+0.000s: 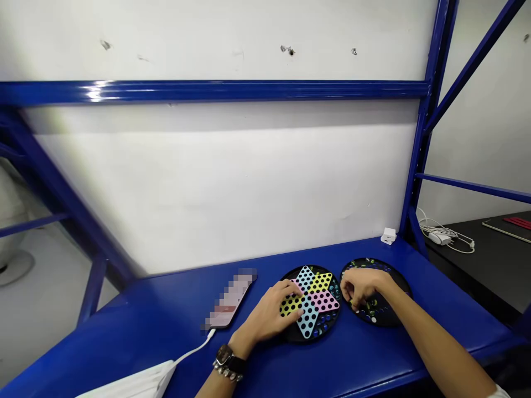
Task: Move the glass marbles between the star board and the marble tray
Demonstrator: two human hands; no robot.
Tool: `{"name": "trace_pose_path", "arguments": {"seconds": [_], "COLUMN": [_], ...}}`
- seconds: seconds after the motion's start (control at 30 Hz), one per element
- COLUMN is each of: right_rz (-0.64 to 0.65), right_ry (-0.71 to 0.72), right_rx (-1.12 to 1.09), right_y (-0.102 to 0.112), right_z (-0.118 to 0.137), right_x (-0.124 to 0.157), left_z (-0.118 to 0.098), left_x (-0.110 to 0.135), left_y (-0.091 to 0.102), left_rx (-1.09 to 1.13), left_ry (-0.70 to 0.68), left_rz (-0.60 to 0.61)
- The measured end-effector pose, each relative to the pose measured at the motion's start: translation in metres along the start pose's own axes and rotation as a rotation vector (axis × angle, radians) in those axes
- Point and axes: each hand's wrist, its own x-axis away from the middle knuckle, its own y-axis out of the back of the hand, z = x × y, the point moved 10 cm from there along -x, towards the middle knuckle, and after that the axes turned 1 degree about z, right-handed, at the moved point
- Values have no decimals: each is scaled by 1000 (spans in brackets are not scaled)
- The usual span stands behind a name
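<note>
A Chinese checkers board, round and black with a star of blue, yellow and pink points, lies on the blue shelf. My left hand rests over its left side, fingers apart, touching the board. Several dark and blue marbles sit around the star. To the right is a round black tray with several loose marbles, green and blue among them. My right hand reaches down into this tray with fingers pinched together; whatever is between the fingertips is hidden. A white piece lies near the tray's front rim.
A phone, partly pixelated, lies left of the board, its white cable running to a white box. A white charger plug stands at the back right. Blue metal posts and a crossbar frame the shelf against a white wall.
</note>
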Motion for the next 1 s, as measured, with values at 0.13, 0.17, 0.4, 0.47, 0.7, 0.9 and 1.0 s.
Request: {"name": "trace_pose_path", "arguments": {"seconds": [0.13, 0.17, 0.4, 0.47, 0.7, 0.9, 1.0], "right_rz": [-139, -192, -740, -828, -832, -825, -672], "right_ry": [-5, 8, 211, 242, 196, 125, 45], "right_rx": [-7, -6, -40, 5, 207, 206, 152], "right_y": [20, 27, 69, 68, 51, 67, 72], "right_z": [-6, -6, 13, 22, 37, 34, 17], "right_x": [3, 4, 2, -5, -31, -4, 16], "left_z": [2, 3, -3, -4, 0, -1, 0], "left_x": [0, 0, -1, -1, -1, -1, -1], "left_y": [-1, -1, 1, 1, 0, 1, 1], "left_rx": [-10, -15, -33, -40, -61, -50, -38], "left_ry": [-12, -14, -17, -15, 9, -19, -27], "left_rz": [-9, -11, -13, -11, -3, -13, -18]}}
